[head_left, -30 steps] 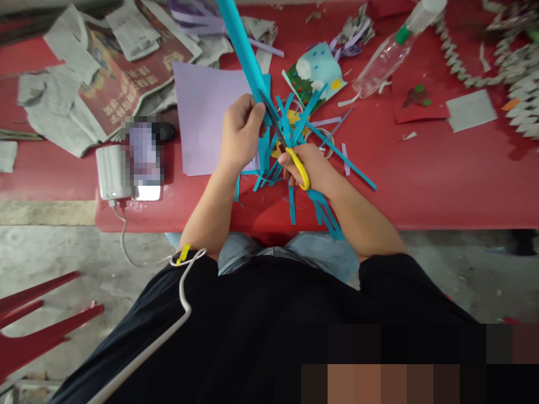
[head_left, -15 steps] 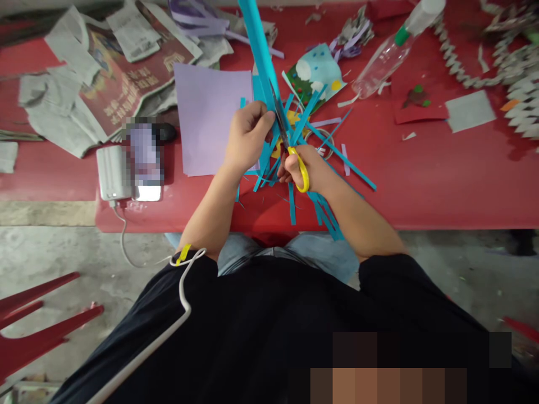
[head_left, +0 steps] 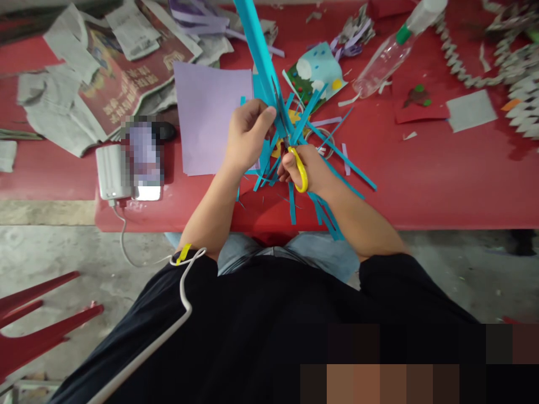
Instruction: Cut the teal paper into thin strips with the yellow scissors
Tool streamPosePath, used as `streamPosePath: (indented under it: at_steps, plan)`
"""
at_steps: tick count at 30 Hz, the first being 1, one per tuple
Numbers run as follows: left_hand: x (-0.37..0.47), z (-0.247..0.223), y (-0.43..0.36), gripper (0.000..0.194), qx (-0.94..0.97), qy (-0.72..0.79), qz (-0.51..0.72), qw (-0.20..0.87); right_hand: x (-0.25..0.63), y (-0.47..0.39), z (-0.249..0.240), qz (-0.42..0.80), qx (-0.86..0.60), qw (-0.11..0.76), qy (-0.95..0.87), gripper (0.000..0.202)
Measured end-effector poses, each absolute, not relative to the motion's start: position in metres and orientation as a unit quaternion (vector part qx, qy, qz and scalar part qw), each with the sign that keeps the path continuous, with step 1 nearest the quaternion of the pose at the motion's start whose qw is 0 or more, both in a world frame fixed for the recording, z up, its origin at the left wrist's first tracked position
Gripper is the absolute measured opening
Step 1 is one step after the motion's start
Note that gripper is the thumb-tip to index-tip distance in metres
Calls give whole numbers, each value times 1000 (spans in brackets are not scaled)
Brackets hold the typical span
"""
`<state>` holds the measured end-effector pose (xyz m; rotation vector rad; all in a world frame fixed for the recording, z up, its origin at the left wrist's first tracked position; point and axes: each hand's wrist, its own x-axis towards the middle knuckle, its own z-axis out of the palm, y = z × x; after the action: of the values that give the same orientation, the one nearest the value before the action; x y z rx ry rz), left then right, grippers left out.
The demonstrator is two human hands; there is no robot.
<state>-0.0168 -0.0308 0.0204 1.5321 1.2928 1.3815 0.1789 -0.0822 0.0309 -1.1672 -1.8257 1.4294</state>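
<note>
My left hand (head_left: 251,132) pinches a long blue paper strip (head_left: 257,42) between thumb and fingers; the strip slants up toward the far edge of the table. Yellow-handled scissors (head_left: 302,171) are gripped in my right hand (head_left: 305,168), with the thumb at the handle. Their blades lie along the blue paper, just right of my left fingertips. Under and around both hands are several narrow blue paper strips (head_left: 353,163), some hanging over the near table edge. A stack of purple paper sheets (head_left: 210,120) lies left of my left hand.
Crumpled newspaper (head_left: 135,78), a white power bank (head_left: 113,171) with its cable and a phone (head_left: 145,151) lie at left. A painted card (head_left: 318,73), a clear plastic bottle (head_left: 379,70) and folded paper chains (head_left: 526,104) are on the red table (head_left: 442,179).
The scissor blades have closed further onto the blue paper strip, and less of the blades shows. Both hands stay in nearly the same place.
</note>
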Motion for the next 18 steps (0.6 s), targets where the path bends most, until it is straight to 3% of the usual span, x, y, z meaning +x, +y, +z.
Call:
streamPosePath:
  at_steps: [18]
  plan:
    - [-17, 30, -31, 65, 572, 515, 552, 321, 178, -82, 24, 534, -432, 259, -679, 82]
